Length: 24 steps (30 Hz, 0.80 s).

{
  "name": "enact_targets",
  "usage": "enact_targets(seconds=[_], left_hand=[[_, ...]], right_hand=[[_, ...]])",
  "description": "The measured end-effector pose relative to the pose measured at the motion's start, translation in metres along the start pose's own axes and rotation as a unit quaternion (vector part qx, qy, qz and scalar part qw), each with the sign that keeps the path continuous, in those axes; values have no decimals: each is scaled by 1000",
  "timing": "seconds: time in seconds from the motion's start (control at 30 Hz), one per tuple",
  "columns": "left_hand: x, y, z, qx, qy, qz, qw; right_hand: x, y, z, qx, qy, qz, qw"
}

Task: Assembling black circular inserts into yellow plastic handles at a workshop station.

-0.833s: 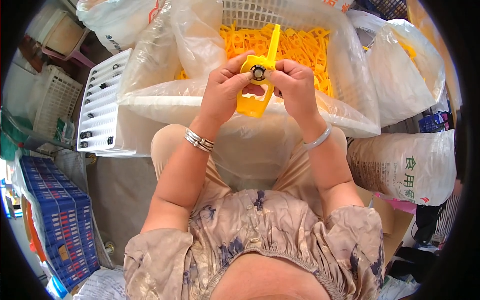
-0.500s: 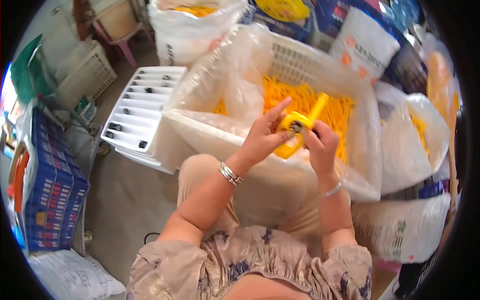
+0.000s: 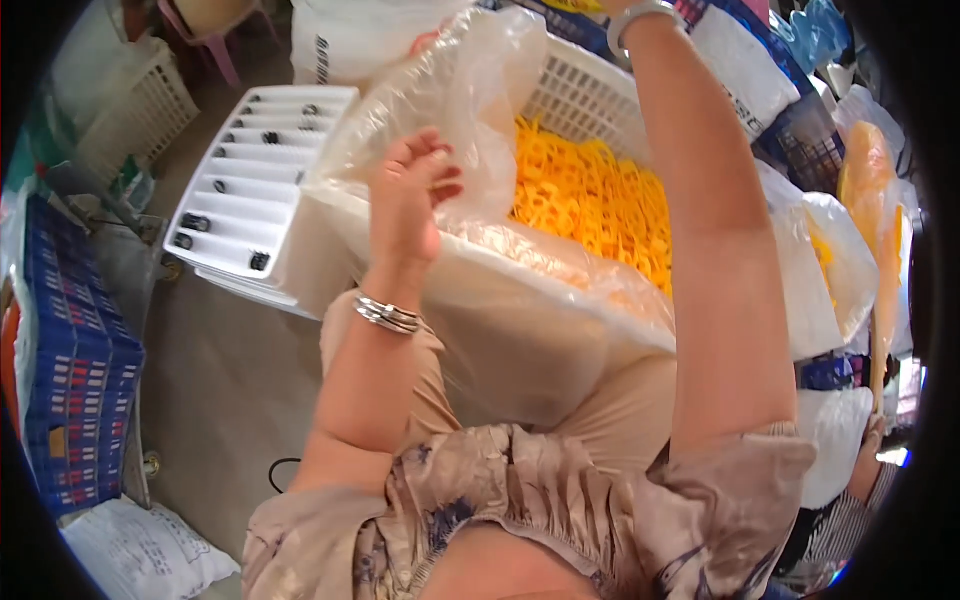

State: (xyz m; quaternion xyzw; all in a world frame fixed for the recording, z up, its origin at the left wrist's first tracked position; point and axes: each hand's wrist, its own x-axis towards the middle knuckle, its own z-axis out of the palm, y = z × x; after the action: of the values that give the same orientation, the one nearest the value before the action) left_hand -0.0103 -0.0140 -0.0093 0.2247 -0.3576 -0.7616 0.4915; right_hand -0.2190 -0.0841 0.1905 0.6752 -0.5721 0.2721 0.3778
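My left hand (image 3: 405, 195) is raised over the near left rim of a large white plastic crate (image 3: 590, 85), its fingers loosely bent and apart, with nothing seen in it. Clear plastic sheeting (image 3: 490, 90) lines the crate. Inside lies a heap of yellow plastic parts (image 3: 590, 200), many of them ring-shaped. My right arm reaches far forward across the crate's right side. Its hand (image 3: 622, 5) is almost wholly cut off by the upper edge, so its fingers and anything in them are hidden.
Left of the crate stands a stack of white ribbed trays (image 3: 245, 185) with small black parts. A blue slatted crate (image 3: 85, 360) and a white sack (image 3: 150, 550) are farther left. At right sit clear bags (image 3: 830, 260) with yellow parts, and another white sack (image 3: 745, 65).
My hands have parted: the left drew back to the left, emptied, and the right swung far forward. The yellow part with a black centre they held is out of sight.
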Motion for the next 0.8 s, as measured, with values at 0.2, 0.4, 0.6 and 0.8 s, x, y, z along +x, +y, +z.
enact_targets(seconds=[0.2, 0.4, 0.6, 0.8], left_hand=[[-4, 15, 0, -24, 7, -14, 1000], [-10, 13, 5, -27, -18, -64, 997], [-7, 9, 10, -22, -37, -104, 994], [-2, 5, 11, -9, -36, -108, 993]], right_hand=[[-246, 65, 90, -165, -484, 79, 856], [-431, 47, 89, 40, -716, 192, 671], [-490, 7, 87, 85, -704, 218, 671], [-522, -6, 110, 126, -692, 271, 657]])
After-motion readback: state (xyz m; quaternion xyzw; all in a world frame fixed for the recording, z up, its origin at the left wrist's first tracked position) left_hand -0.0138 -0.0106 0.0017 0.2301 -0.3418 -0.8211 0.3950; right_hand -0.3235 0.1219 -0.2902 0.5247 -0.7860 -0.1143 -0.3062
